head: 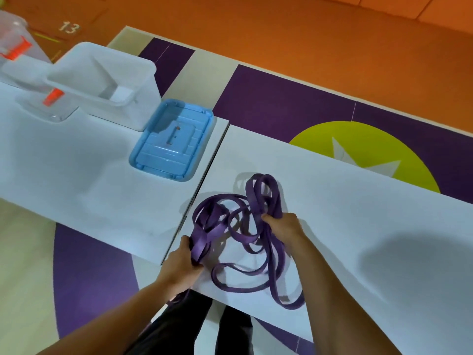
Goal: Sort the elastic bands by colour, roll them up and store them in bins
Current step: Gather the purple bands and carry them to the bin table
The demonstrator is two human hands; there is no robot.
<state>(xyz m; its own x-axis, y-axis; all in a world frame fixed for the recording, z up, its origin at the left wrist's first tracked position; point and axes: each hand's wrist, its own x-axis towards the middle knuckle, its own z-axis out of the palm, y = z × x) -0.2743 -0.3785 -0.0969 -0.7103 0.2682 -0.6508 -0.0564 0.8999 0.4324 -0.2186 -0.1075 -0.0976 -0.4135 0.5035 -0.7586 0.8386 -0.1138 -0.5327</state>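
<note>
Purple elastic bands (pixel 252 201) tangled on white table (pixel 358 213), just right of seam (pixel 207 175), loops reaching near edge. Fingers of left hand (pixel 183 257) and right hand (pixel 284 224) clamped on bunches. Blue lid (pixel 171 139), clear bin (pixel 143 103) well apart, far-left.

"13" on the orange floor (pixel 256 26)

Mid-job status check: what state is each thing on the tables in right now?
Purple bands: tangled, unrolled, lying on the table.
Left hand: grips one bunch of bands.
Right hand: grips another bunch.
White bin: open, lid off.
Blue lid: lying flat beside the white bin.
</note>
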